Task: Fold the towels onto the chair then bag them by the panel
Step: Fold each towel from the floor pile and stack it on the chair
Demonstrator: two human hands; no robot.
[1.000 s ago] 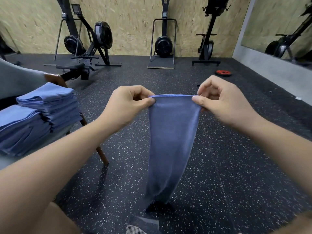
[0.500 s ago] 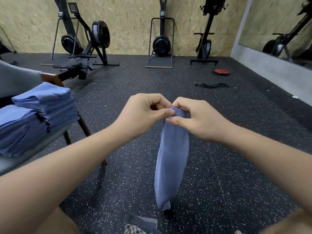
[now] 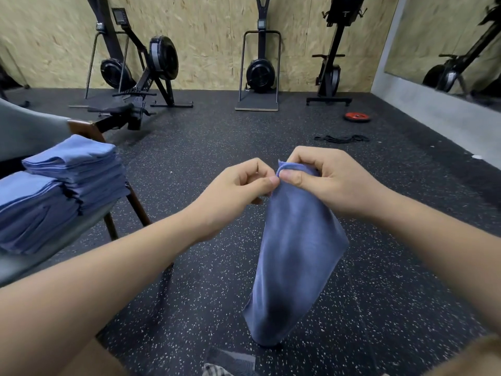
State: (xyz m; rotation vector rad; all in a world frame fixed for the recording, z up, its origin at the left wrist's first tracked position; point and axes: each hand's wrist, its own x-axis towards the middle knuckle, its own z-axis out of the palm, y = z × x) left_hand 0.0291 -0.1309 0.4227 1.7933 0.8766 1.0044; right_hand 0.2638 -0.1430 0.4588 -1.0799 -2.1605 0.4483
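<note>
Fingers of left hand (image 3: 233, 191) and right hand (image 3: 332, 183), earlier apart, now meet, pinching the doubled top of the blue towel (image 3: 295, 253).

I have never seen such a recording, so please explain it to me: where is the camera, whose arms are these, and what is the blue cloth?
There is no robot here. One camera sits on a person's head and looks forward and down, so the two arms belong to that person. The left hand and the right hand pinch the top edge of a blue towel, close together. The towel hangs down toward the dark floor. On the left, two piles of folded towels lie on a chair. Exercise machines stand along the back wall.
</note>
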